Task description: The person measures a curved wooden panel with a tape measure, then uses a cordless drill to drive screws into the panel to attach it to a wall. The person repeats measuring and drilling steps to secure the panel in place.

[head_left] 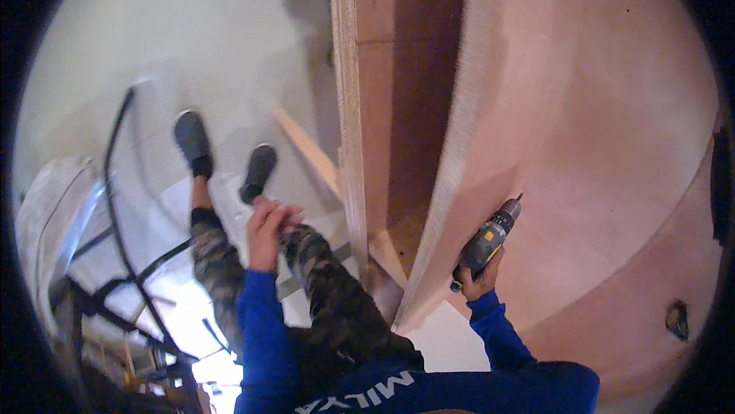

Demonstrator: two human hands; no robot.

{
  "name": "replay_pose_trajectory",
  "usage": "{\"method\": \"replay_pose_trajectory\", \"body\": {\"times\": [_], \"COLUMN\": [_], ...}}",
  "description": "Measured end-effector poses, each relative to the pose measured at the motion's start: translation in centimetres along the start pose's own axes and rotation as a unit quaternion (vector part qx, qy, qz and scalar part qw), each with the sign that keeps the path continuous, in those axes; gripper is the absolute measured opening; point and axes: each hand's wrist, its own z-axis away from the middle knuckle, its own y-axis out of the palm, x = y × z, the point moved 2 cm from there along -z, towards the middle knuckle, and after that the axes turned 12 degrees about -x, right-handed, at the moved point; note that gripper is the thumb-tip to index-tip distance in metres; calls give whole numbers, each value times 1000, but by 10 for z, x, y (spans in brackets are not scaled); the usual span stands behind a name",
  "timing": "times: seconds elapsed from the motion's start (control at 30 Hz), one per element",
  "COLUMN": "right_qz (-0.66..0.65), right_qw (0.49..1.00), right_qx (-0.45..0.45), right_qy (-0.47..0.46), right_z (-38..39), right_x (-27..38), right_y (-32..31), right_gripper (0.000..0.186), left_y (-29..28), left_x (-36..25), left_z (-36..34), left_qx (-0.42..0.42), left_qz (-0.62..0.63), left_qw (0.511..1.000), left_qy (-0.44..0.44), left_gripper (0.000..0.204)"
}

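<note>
My right hand point(481, 281) grips a dark cordless drill point(487, 242) with a yellow patch on its body. The drill's bit points up and right, close to the pale plywood panel point(612, 184); whether it touches the wood, I cannot tell. Over my legs, my left hand point(269, 230) is held in the air with its fingers bent together in a pinch. Anything between those fingers is too small to make out. Between the hands rise the upright plywood edges point(351, 108) of a box-like wooden piece with a dark hollow point(425, 92).
A loose wood strip point(310, 154) leans by the plywood on the pale floor point(191, 39). To my left stand a black bent tube frame point(115, 177) and a whitish covered object point(53, 215). A small dark object point(677, 320) lies at the far right.
</note>
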Motion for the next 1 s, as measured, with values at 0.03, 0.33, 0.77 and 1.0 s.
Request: {"method": "replay_pose_trajectory", "body": {"times": [0.03, 0.33, 0.77, 1.0], "right_qz": [39, 0, -337, -396], "right_qw": [998, 976, 793, 750], "right_qx": [-28, -29, -199, -223], "right_qy": [-43, 217, 468, 481], "right_z": [2, 31, 33, 21], "right_x": [-4, -30, -19, -27], "right_y": [1, -12, -1, 8], "right_gripper": [82, 81, 72, 67], "left_y": [-8, -14, -88, -57], "left_x": [2, -58, -22, -43], "left_z": [-6, 15, -25, -28], "left_qx": [-18, -102, -69, -38], "left_qz": [-9, -56, -49, 12], "left_qw": [1000, 988, 991, 995], "left_qy": [-12, 104, 102, 88], "left_gripper": [18, 23, 29, 18]}}
